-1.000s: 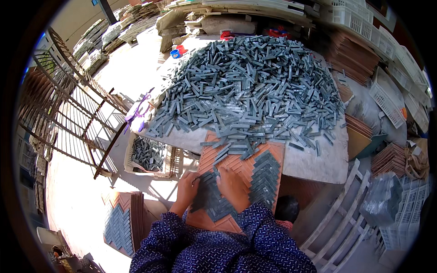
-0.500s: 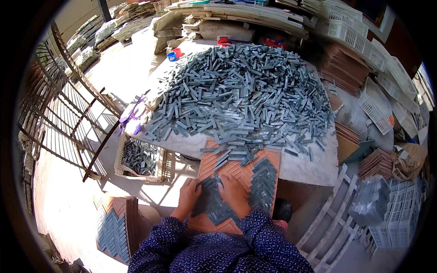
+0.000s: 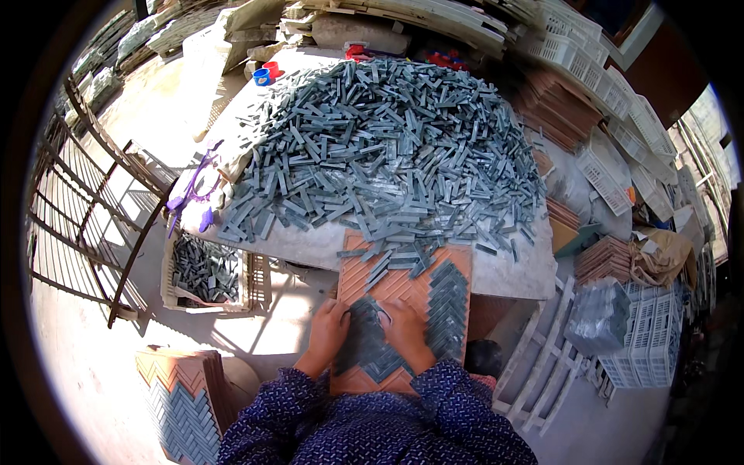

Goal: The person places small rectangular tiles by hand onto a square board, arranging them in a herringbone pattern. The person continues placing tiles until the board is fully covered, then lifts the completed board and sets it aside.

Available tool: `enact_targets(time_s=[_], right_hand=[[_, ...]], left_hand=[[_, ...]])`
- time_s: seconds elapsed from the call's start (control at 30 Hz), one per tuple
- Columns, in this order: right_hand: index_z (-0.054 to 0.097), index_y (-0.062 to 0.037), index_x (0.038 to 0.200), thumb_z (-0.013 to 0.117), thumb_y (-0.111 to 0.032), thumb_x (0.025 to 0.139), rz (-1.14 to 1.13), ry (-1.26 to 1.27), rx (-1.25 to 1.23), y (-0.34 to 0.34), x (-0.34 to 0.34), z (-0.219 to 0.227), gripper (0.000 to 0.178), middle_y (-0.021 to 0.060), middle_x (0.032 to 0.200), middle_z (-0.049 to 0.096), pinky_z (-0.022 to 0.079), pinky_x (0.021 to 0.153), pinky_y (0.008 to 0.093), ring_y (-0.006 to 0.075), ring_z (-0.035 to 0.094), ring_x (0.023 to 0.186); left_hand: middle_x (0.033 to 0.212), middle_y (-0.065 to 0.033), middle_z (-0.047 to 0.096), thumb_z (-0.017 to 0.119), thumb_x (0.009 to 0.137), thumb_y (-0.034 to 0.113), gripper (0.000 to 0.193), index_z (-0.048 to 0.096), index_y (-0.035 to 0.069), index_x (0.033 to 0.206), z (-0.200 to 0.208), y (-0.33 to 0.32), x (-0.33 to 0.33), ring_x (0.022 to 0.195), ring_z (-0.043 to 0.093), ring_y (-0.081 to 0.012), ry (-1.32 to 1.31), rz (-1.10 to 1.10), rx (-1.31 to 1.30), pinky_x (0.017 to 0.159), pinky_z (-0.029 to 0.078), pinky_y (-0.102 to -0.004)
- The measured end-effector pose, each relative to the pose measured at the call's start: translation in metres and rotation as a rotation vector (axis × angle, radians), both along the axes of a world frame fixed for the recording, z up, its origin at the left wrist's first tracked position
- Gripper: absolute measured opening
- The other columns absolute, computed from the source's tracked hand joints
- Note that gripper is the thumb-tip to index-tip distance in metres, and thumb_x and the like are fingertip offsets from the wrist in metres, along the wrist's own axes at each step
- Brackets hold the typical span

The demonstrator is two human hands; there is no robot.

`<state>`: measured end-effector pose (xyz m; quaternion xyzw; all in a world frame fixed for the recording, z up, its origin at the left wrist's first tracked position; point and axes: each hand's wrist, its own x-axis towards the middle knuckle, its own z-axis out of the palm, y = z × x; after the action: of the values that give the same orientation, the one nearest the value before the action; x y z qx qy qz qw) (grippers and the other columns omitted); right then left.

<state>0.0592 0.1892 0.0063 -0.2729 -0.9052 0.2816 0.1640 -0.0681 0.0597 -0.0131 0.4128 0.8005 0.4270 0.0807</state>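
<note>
An orange-brown grooved tray (image 3: 364,267) lies in front of me, its slanted grooves partly filled with dark grey-green stone strips in a herringbone pattern. My left hand (image 3: 329,332) rests by the tray's left edge, fingers curled in toward the laid strips (image 3: 358,337). Over the middle of the pattern is my right hand (image 3: 404,332), its fingers bent and close together at the strips. Anything between the fingers of either hand is hidden. Another band of laid strips (image 3: 447,314) runs along the tray's right side. Several loose strips (image 3: 399,260) lie across its far end.
A large heap of stone strips (image 3: 387,147) covers the pale table (image 3: 504,275). Left stand a crate of strips (image 3: 167,283), a stack of trays (image 3: 213,387) and a metal rack (image 3: 116,267). Purple gloves (image 3: 203,182) lie at the table's left edge. White crates (image 3: 639,333) stand right.
The view has shifted, so the surroundings sit farther left and slightly higher. My right hand has moved slightly over the pattern; my left stays near the tray's left edge.
</note>
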Motion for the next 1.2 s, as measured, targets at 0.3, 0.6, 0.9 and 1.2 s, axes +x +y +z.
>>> enact_targets(time_s=[0.3, 0.6, 0.9, 1.2], right_hand=[[0.063, -0.0065, 0.099, 0.062, -0.013, 0.081, 0.091, -0.014, -0.142, 0.021, -0.007, 0.011, 0.019, 0.0139, 0.086, 0.062, 0.047, 0.07, 0.0413, 0.033, 0.06, 0.082], [0.058, -0.0051, 0.083, 0.063, -0.014, 0.079, 0.172, -0.033, -0.064, 0.007, 0.0, 0.006, 0.011, 0.0132, 0.078, 0.061, 0.046, 0.064, 0.0425, 0.034, 0.06, 0.074], [0.058, -0.0054, 0.085, 0.058, -0.009, 0.079, 0.156, -0.086, -0.04, -0.022, 0.026, 0.007, 0.007, 0.0133, 0.076, 0.058, 0.047, 0.063, 0.0446, 0.034, 0.059, 0.071], [0.062, -0.0012, 0.091, 0.06, -0.009, 0.079, 0.179, 0.047, -0.142, -0.017, 0.026, 0.006, 0.014, 0.0166, 0.082, 0.061, 0.048, 0.067, 0.0418, 0.0345, 0.06, 0.076]], left_hand=[[0.12, -0.0155, 0.054, 0.063, 0.074, 0.003, 0.045, 0.055, 0.001, 0.118, 0.012, -0.022, 0.017, 0.113, 0.05, -0.0338, 0.274, -0.052, -0.047, 0.096, 0.04, -0.0421], [0.118, -0.0148, 0.055, 0.064, 0.075, 0.006, 0.033, 0.062, 0.001, 0.108, 0.012, -0.026, 0.021, 0.112, 0.051, -0.0317, 0.296, -0.134, -0.171, 0.095, 0.041, -0.0391], [0.092, -0.0146, 0.057, 0.06, 0.076, -0.001, 0.013, 0.067, 0.002, 0.087, 0.007, -0.013, 0.018, 0.083, 0.059, -0.0311, 0.129, 0.015, -0.004, 0.07, 0.048, -0.0377], [0.093, -0.0139, 0.055, 0.062, 0.075, -0.002, 0.023, 0.06, 0.001, 0.098, 0.013, -0.013, 0.023, 0.08, 0.059, -0.0295, 0.116, 0.079, -0.039, 0.071, 0.048, -0.0363]])
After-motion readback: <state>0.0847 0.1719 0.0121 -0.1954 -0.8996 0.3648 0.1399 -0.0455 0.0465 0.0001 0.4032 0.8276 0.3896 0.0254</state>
